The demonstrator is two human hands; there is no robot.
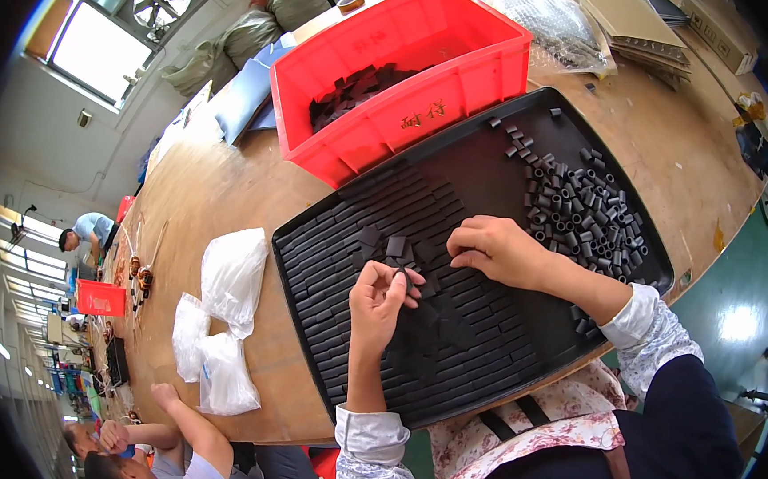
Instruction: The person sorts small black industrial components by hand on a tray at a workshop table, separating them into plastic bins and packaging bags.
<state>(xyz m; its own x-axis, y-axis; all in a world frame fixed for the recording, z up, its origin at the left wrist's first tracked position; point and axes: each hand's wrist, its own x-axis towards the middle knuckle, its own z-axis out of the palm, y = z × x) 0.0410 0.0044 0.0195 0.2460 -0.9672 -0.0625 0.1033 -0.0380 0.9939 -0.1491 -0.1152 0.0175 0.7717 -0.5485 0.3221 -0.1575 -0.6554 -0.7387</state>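
Note:
My left hand is over the middle of a large black tray, its thumb and fingers pinched on a small black piece. Close by, my right hand hovers over the tray with curled fingers pressed together; whatever they hold is too small to make out. Several loose flat black squares lie beneath and around the left hand. They rest on long rows of short black tubes laid side by side. A heap of loose black tubes fills the tray's right part.
Behind the tray stands a red bin with dark flat pieces inside. Several white plastic bags lie on the wooden table to the left. Bubble wrap and cardboard sit at the back right. Other people are at the left.

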